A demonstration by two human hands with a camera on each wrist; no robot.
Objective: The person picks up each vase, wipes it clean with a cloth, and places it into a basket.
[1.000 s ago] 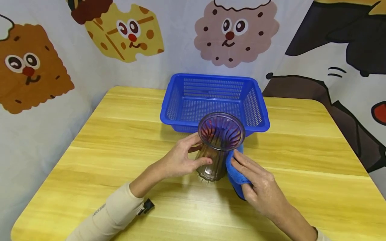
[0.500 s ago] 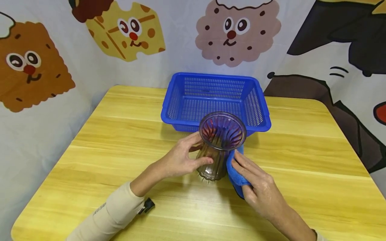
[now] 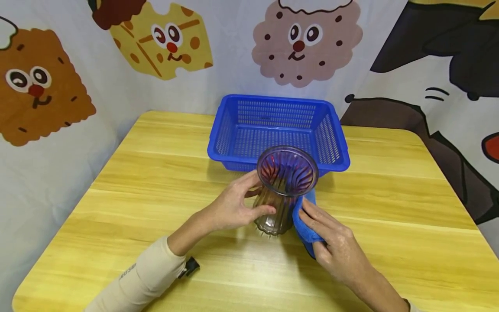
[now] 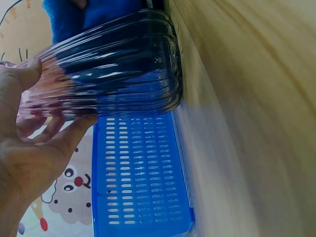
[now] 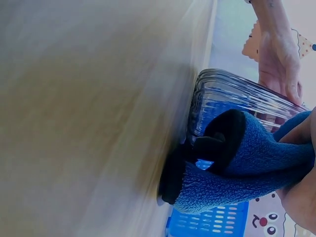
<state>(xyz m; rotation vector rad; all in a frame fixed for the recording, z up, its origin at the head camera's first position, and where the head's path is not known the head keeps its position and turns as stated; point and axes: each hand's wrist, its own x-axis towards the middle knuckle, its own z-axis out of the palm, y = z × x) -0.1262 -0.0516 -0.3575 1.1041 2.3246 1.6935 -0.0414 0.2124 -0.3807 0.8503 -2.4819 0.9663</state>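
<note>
A ribbed, smoky-purple glass vase (image 3: 274, 216) with a flared rim is upright near the middle of the table, in front of the blue basket. My left hand (image 3: 235, 206) grips it from the left, thumb across the near side and fingers behind. On the other side, my right hand (image 3: 339, 242) pinches a folded blue cloth (image 3: 306, 227) against the vase's wall. In the right wrist view the cloth (image 5: 247, 170) shows dark edging and hangs down close to the tabletop. The left wrist view has the vase's base (image 4: 170, 64) near the table; whether it touches, I cannot tell.
A blue perforated plastic basket (image 3: 273, 99) stands at the back of the wooden table (image 3: 156, 173), just behind the vase. Patterned cloth (image 3: 234, 52) with cartoon figures hangs around the table's far sides. A small black clip-like piece (image 3: 191, 266) is beside the left sleeve.
Hardly anything differs. My right hand and the blue cloth shift very slightly against the vase's side, while the left hand keeps its hold in the same place.
</note>
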